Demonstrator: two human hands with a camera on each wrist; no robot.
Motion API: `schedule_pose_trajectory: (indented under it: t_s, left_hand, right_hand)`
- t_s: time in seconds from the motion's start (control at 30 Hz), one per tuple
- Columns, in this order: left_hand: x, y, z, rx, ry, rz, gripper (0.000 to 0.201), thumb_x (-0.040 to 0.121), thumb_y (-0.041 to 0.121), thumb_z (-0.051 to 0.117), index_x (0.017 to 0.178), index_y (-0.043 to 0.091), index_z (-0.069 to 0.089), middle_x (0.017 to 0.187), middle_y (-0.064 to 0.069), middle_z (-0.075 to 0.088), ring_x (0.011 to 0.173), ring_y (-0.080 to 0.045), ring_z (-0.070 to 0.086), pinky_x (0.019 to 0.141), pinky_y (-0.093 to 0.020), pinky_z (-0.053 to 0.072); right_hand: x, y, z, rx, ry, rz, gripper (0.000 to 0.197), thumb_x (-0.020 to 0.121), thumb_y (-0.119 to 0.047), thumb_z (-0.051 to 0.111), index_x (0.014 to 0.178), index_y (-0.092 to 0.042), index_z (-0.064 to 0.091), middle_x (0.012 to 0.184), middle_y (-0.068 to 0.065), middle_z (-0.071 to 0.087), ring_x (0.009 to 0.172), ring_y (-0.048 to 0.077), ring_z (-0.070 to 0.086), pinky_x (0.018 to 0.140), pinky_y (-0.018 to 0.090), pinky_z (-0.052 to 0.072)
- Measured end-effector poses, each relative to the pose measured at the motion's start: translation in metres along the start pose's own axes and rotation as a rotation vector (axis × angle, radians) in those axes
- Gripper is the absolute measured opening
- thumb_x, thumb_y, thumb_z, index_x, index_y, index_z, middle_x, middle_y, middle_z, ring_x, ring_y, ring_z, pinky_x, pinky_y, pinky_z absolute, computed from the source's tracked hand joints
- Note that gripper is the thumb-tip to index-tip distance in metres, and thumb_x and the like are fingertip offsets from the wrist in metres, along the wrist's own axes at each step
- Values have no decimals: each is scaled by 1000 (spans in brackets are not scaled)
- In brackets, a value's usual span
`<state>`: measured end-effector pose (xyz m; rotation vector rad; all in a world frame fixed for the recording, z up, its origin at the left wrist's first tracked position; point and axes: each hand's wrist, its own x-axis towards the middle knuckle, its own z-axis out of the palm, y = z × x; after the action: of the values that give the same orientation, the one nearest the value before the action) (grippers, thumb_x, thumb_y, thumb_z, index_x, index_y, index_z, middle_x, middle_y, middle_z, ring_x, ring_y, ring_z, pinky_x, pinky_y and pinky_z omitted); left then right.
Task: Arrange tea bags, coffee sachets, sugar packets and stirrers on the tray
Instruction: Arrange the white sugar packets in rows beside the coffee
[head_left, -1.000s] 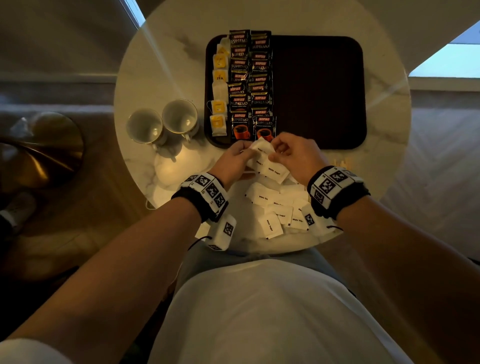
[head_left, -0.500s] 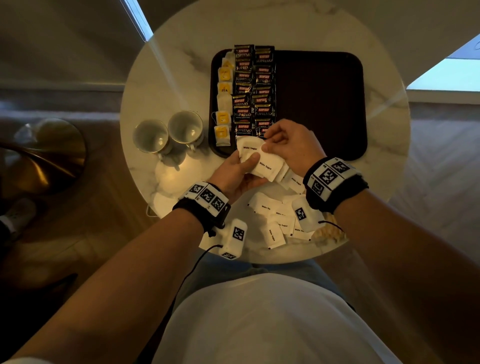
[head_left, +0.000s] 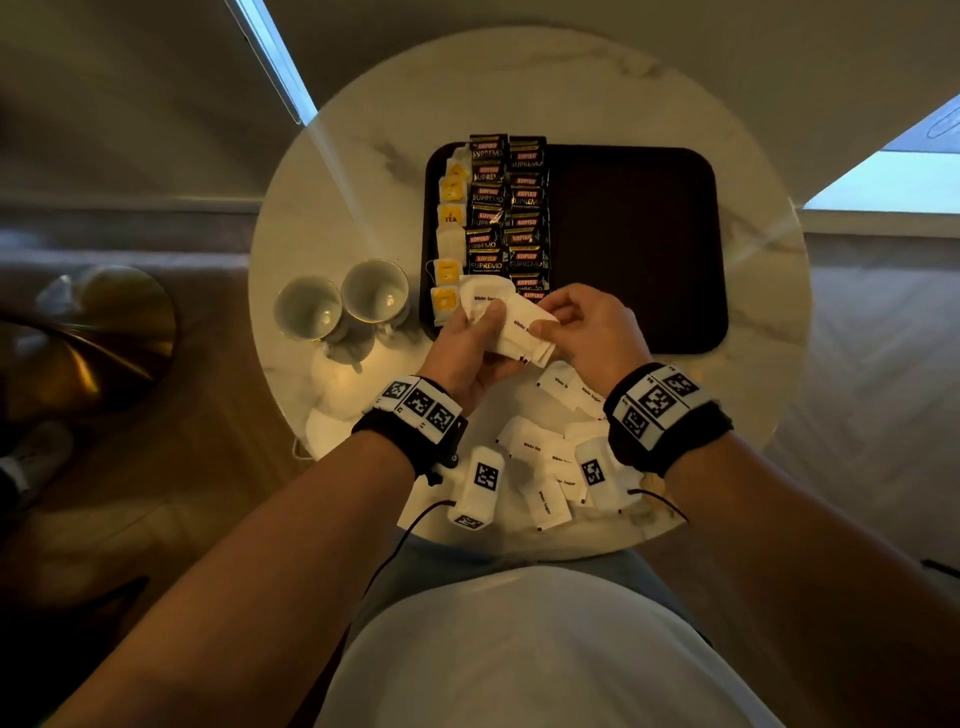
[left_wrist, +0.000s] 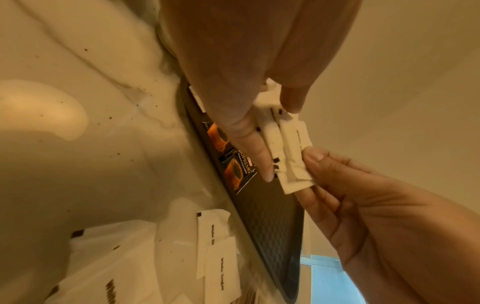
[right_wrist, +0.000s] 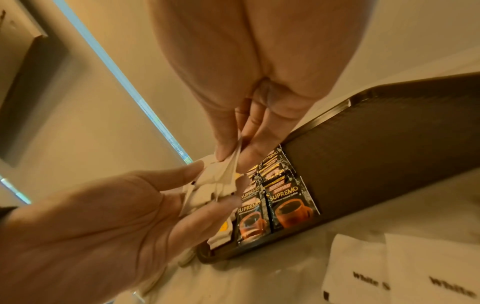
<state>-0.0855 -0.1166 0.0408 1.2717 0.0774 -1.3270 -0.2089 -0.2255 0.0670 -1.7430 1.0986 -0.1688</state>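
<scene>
Several white sugar packets (head_left: 511, 325) sit fanned in the left hand (head_left: 470, 348), thumb on top and fingers curled beneath, just above the near edge of the dark tray (head_left: 639, 249). The right hand (head_left: 589, 330) pinches the end of one packet in that bundle between thumb and fingertips (left_wrist: 315, 159). Each packet is flat white paper printed "White Sugar" with a small black mark at one corner; how many are in the bundle is hard to tell. More loose packets (head_left: 543, 467) lie on the marble table (head_left: 363, 156) near the wrists. Tea bags (head_left: 449, 223) and coffee sachets (head_left: 506, 208) stand in rows at the tray's left.
</scene>
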Motion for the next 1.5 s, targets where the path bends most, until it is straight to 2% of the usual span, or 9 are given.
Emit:
schedule_pose_trajectory:
  t_s: [0.1, 0.3, 0.4, 0.6, 0.83, 0.97, 1.13, 1.37, 1.5]
  left_hand:
    - [2, 5, 1, 23, -2, -5, 32, 103, 23, 53, 135, 17, 53, 126, -16, 68, 114, -34, 68, 91, -54, 57]
    - [10, 7, 7, 66, 99, 104, 34, 102, 19, 57, 134, 14, 51, 122, -16, 69, 99, -27, 72, 65, -36, 62]
    - [19, 11, 12, 83, 162, 147, 34, 102, 18, 56, 135, 15, 49, 123, -14, 68, 104, -29, 70, 71, -42, 63]
    - [41, 26, 12, 128, 222, 170, 33, 101, 19, 57, 134, 17, 50, 125, -13, 65, 110, -30, 68, 73, -43, 61]
    - [68, 43, 12, 125, 248, 150, 32, 101, 19, 57, 132, 17, 52, 126, -11, 64, 109, -26, 67, 76, -43, 62]
    - [77, 49, 13, 126, 231, 134, 32, 101, 20, 57, 133, 18, 54, 126, -11, 65, 112, -27, 67, 80, -45, 61]
    - [82, 54, 15, 108, 197, 100, 31, 103, 19, 54, 133, 18, 53, 124, -11, 67, 110, -25, 69, 78, -38, 61]
    - [90, 56, 16, 89, 197, 93, 30, 103, 18, 54, 133, 18, 53, 124, -11, 67, 111, -26, 69, 81, -42, 61]
    - [92, 56, 20, 62, 217, 92, 30, 102, 19, 55, 132, 18, 52, 124, -11, 67, 110, -27, 69, 82, -44, 61]
  right_hand:
    - [6, 0, -6, 23, -23, 16, 18, 94, -22, 70, 112, -22, 68, 101, -5, 75, 87, 7, 73, 79, 32, 63]
    - [18, -7, -18, 41, -26, 14, 15, 100, -20, 61, 115, -21, 62, 107, -3, 71, 92, 8, 72, 69, 23, 62]
    - [31, -5, -25, 67, 54, 22, 18, 98, -18, 64, 115, -20, 60, 103, -2, 70, 89, 9, 72, 64, 21, 60]
    - [100, -6, -56, 185, 133, 127, 35, 96, -6, 63, 129, -15, 56, 113, 0, 65, 102, 13, 68, 81, 28, 62]
    - [199, -7, -83, 30, 150, 99, 16, 94, -3, 64, 104, -16, 66, 100, 2, 69, 99, 17, 71, 75, 22, 60]
    - [247, 6, -82, -127, 165, 117, 21, 88, -14, 70, 83, -33, 63, 85, -6, 69, 94, 21, 72, 88, 43, 60]
    - [276, 17, -73, -187, 190, 96, 16, 88, -13, 72, 94, -24, 64, 76, -11, 62, 91, 19, 70, 90, 41, 59]
    - [284, 17, -64, -217, 246, 52, 19, 87, -10, 71, 106, -13, 67, 73, -13, 56, 83, 12, 62, 89, 35, 57]
    - [270, 9, -66, -201, 277, 79, 30, 87, -21, 75, 114, -13, 64, 97, 0, 70, 96, 16, 66, 85, 27, 52]
